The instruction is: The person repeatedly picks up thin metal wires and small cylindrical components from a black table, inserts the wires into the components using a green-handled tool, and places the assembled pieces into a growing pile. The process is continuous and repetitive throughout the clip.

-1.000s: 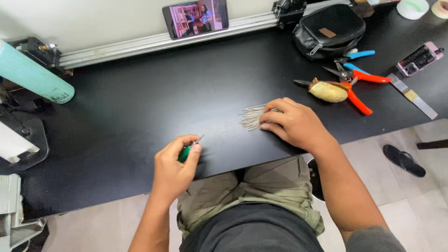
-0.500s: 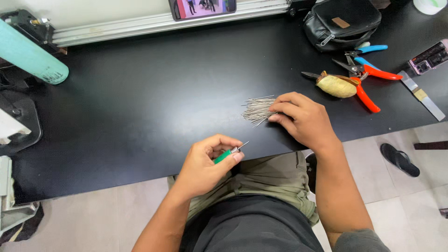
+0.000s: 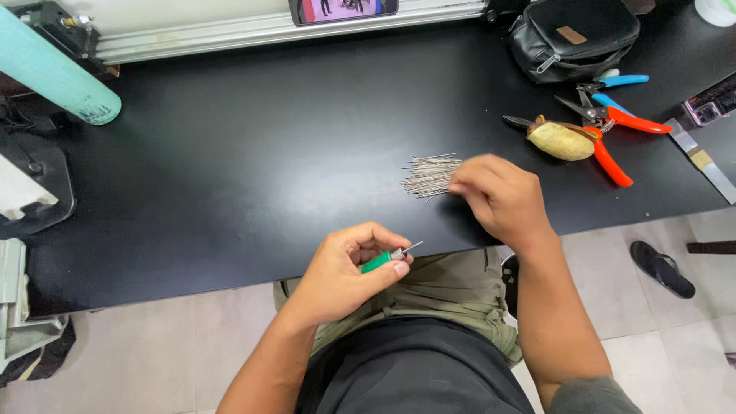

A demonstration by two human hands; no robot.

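head view: the left hand (image 3: 341, 272) is curled closed around a small green-handled tool (image 3: 381, 261), thumb and forefinger pinching it near its metal tip, which pokes out toward the right. this hand sits at the near edge of the black desk (image 3: 253, 169), just above the person's lap.

the right hand (image 3: 502, 195) lies further up and to the right of the left hand, palm down on the desk, fingers bent and drawn together over the right end of a pile of thin metal pins (image 3: 431, 175). the fingertips are blurred, so i cannot tell whether a pin is pinched between them. the pile fans out to the left of the right hand, well apart from the left hand and its tool.

beyond the right hand, further right, lie orange-handled pliers (image 3: 606, 149) with a yellowish lump (image 3: 561, 140) touching them, and just behind those a blue-handled cutter (image 3: 617, 84). a black pouch (image 3: 575, 38) sits past these at the far side of the desk. a flat metal strip (image 3: 701, 159) lies at the desk's right end.

far to the left of the left hand, a teal cylinder (image 3: 54, 77) slants over the desk's far corner. a phone (image 3: 343, 9) leans on the rail at the back. on the floor to the right of the right arm lies a dark sandal (image 3: 663, 268).
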